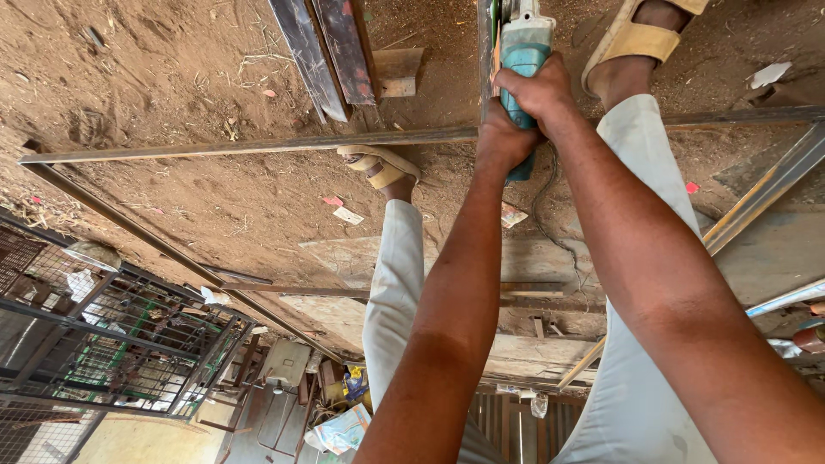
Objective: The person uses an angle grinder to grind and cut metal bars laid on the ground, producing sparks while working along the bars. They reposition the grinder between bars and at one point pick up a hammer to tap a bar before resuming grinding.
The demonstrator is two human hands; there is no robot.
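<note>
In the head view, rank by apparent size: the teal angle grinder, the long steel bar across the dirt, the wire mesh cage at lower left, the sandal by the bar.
1. Wire mesh cage.
2. Long steel bar, far longer but thin.
3. Teal angle grinder, partly hidden by both hands and cropped.
4. Sandal.
The cage sits nearer the camera, so first versus second is unsure.

Small white paper label [348,215] lay on dirt beside a pink scrap [333,201]. Another white slip [513,215] lay near the cable. Colourful printed packet [344,430] sat at bottom edge.
</note>
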